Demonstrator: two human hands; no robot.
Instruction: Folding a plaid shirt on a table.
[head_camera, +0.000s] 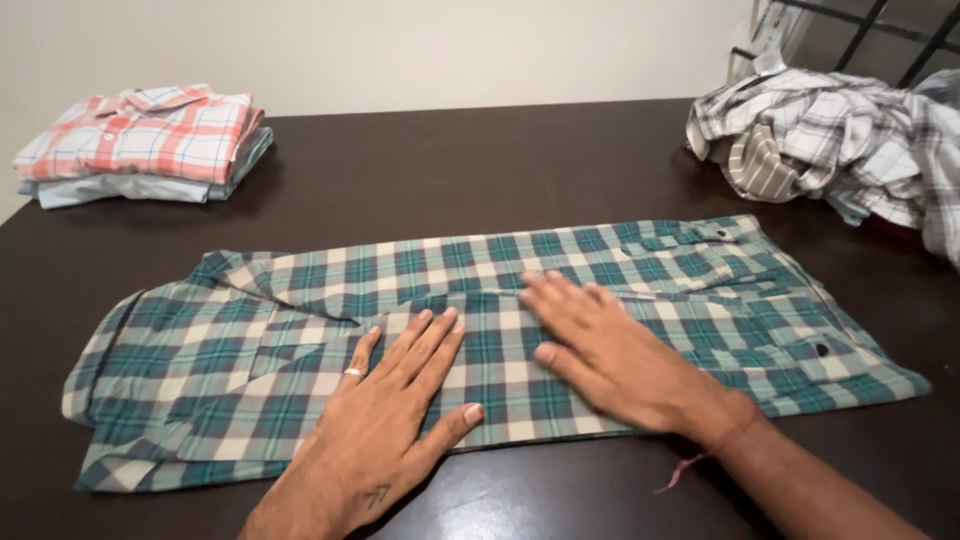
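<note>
A green and white plaid shirt (620, 260) lies flat across the dark table (450, 160), folded into a long strip, collar end at the left. My left hand (385, 410) rests palm down on its middle, fingers spread, a ring on one finger. Beside it my right hand (610, 355) also presses flat on the cloth, fingers pointing left and slightly blurred. Neither hand grips anything.
A stack of folded shirts (145, 140), the top one red and white plaid, sits at the far left corner. A heap of unfolded grey and white plaid shirts (830, 140) lies at the far right. A dark metal frame (880, 30) stands behind it.
</note>
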